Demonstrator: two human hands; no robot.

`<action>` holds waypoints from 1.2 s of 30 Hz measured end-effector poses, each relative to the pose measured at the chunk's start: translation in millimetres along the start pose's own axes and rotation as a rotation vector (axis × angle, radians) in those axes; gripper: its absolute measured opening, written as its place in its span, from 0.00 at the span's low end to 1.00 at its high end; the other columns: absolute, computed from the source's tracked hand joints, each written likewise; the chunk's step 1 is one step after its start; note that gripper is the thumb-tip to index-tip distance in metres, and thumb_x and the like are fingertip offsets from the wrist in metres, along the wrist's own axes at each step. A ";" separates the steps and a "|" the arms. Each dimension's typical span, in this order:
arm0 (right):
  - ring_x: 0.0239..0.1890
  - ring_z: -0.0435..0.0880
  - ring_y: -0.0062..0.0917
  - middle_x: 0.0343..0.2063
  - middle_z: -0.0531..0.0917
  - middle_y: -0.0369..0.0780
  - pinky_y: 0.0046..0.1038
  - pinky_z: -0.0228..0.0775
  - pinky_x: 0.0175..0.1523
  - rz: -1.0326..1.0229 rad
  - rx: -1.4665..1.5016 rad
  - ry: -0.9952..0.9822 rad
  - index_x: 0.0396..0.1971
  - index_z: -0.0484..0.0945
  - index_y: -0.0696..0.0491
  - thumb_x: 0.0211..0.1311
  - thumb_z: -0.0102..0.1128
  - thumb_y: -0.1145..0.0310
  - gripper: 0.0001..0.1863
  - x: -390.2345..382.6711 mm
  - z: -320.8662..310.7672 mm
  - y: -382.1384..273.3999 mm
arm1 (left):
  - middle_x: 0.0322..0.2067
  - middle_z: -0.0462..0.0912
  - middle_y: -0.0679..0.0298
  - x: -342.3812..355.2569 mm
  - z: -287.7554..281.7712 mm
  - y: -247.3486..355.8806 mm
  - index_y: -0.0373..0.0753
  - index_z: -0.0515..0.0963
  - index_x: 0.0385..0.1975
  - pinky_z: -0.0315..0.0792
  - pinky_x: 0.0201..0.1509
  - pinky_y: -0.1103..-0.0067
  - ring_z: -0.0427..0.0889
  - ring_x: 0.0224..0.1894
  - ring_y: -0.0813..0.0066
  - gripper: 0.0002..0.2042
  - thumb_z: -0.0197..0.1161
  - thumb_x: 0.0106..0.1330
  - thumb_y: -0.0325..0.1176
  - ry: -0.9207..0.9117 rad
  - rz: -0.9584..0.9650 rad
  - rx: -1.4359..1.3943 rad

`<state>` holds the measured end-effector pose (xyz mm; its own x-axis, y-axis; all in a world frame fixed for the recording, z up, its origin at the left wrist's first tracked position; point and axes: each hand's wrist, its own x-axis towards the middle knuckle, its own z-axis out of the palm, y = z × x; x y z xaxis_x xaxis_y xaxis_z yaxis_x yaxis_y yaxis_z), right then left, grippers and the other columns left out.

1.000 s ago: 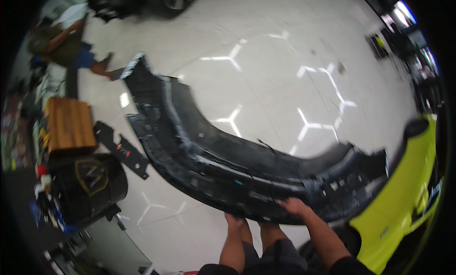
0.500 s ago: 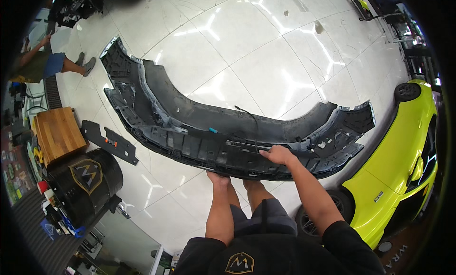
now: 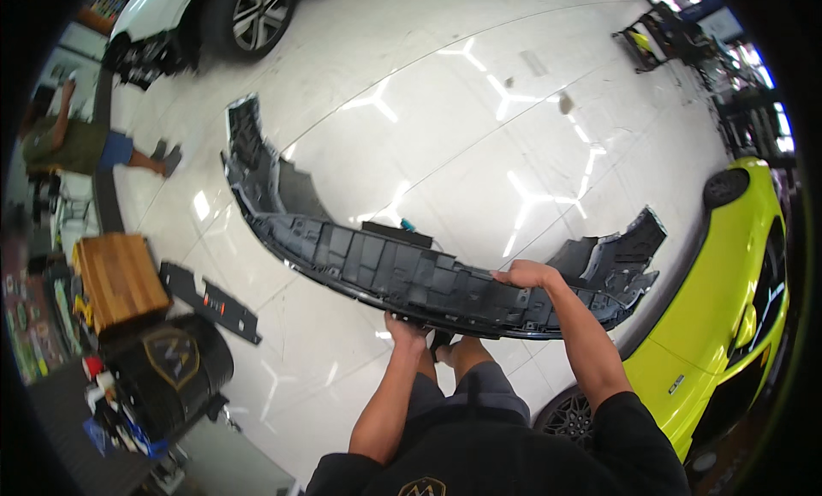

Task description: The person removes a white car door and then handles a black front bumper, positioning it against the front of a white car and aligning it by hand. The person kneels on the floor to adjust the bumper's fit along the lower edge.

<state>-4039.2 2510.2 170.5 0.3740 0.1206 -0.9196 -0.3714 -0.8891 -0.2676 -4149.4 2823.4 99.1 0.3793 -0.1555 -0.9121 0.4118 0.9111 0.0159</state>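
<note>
Since the earlier frames, the black car bumper (image 3: pixel 402 269) has swung round and risen, its left end now pointing away toward a white car (image 3: pixel 214 12) instead of lying flat along the floor. The person's left hand (image 3: pixel 404 331) grips the bumper's near lower edge from underneath, fingers curled around it; the right hand (image 3: pixel 524 276) clasps the upper edge, fingers wrapped over the ribbed inner side. Close on the right stands a lime-yellow car (image 3: pixel 728 299), its front wheel (image 3: pixel 569 417) just beside the person's legs and the bumper's right end near its body. To the left lie a flat black trim panel (image 3: pixel 210 301) on the floor, a wooden-topped cart (image 3: pixel 120 277) and a black barrel-like bin (image 3: pixel 175 363). Farther left another person (image 3: pixel 77 145) bends by the wall. The bumper is a long curved shell, dark grey-black, showing its gridded inside face, with a loose wire and small teal connector on top. Ahead, glossy white floor (image 3: pixel 479 110) lies open between both cars.
</note>
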 end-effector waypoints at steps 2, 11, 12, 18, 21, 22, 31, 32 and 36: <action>0.51 0.80 0.43 0.47 0.83 0.53 0.34 0.68 0.55 -0.049 -0.045 0.093 0.43 0.81 0.67 0.62 0.47 0.32 0.44 1.2 -11.7 -20.1 | 0.64 0.63 0.54 -13.5 26.9 27.4 0.47 0.62 0.65 0.51 0.67 0.44 0.62 0.65 0.50 0.35 0.36 0.65 0.64 -0.035 -0.006 0.036; 0.49 0.79 0.46 0.43 0.82 0.57 0.37 0.67 0.56 -0.067 -0.012 0.095 0.38 0.82 0.67 0.63 0.40 0.29 0.47 -4.6 -118.9 -93.8 | 0.66 0.59 0.53 10.5 137.3 97.0 0.46 0.62 0.66 0.48 0.67 0.39 0.57 0.69 0.50 0.36 0.33 0.66 0.64 -0.106 -0.013 0.233; 0.49 0.79 0.46 0.42 0.82 0.58 0.37 0.67 0.56 -0.058 0.006 0.032 0.37 0.82 0.67 0.63 0.39 0.29 0.48 -3.5 -128.8 -100.6 | 0.67 0.57 0.53 25.3 138.1 104.6 0.46 0.61 0.67 0.48 0.67 0.39 0.56 0.69 0.50 0.36 0.32 0.67 0.64 -0.100 -0.006 0.242; 0.50 0.79 0.45 0.43 0.82 0.57 0.37 0.67 0.56 -0.041 -0.053 0.173 0.37 0.81 0.68 0.63 0.40 0.29 0.48 18.2 -199.8 -85.0 | 0.67 0.60 0.53 54.2 239.3 112.2 0.46 0.64 0.66 0.51 0.67 0.41 0.59 0.68 0.48 0.34 0.36 0.67 0.63 -0.249 -0.121 0.141; 0.44 0.80 0.41 0.39 0.84 0.53 0.36 0.67 0.55 0.058 -0.010 0.198 0.37 0.83 0.67 0.63 0.44 0.31 0.45 14.7 -284.3 -67.5 | 0.59 0.71 0.55 70.4 347.1 95.7 0.44 0.70 0.59 0.56 0.67 0.47 0.65 0.64 0.51 0.31 0.35 0.68 0.59 -0.127 -0.049 0.195; 0.42 0.82 0.37 0.37 0.85 0.51 0.35 0.69 0.53 0.019 0.060 0.220 0.38 0.83 0.66 0.64 0.45 0.33 0.43 11.8 -294.2 -45.4 | 0.60 0.70 0.55 71.0 362.4 86.6 0.43 0.70 0.59 0.52 0.68 0.46 0.65 0.64 0.51 0.31 0.35 0.68 0.60 -0.248 -0.126 0.221; 0.53 0.79 0.44 0.47 0.81 0.58 0.35 0.66 0.59 0.093 0.237 0.253 0.44 0.79 0.69 0.64 0.42 0.32 0.46 11.2 -440.5 -5.6 | 0.61 0.66 0.50 150.9 532.9 48.5 0.42 0.63 0.64 0.50 0.67 0.41 0.62 0.66 0.46 0.34 0.35 0.67 0.62 -0.229 -0.192 0.421; 0.52 0.79 0.44 0.47 0.81 0.58 0.35 0.66 0.59 0.110 0.245 0.258 0.44 0.79 0.69 0.64 0.43 0.32 0.46 17.4 -450.7 1.4 | 0.61 0.67 0.50 164.9 543.5 45.5 0.42 0.64 0.64 0.50 0.66 0.40 0.62 0.66 0.46 0.34 0.35 0.68 0.62 -0.248 -0.212 0.424; 0.52 0.79 0.42 0.47 0.81 0.56 0.34 0.66 0.59 0.175 0.352 0.257 0.44 0.80 0.68 0.65 0.44 0.34 0.44 29.9 -545.5 43.0 | 0.61 0.70 0.53 211.5 645.8 -0.1 0.41 0.69 0.61 0.46 0.67 0.40 0.63 0.65 0.49 0.34 0.36 0.67 0.62 -0.223 -0.168 0.460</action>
<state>-3580.4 2234.7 288.5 0.4623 -0.1707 -0.8701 -0.6965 -0.6772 -0.2372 -3534.2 2544.0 170.7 0.4234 -0.4077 -0.8090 0.7834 0.6132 0.1010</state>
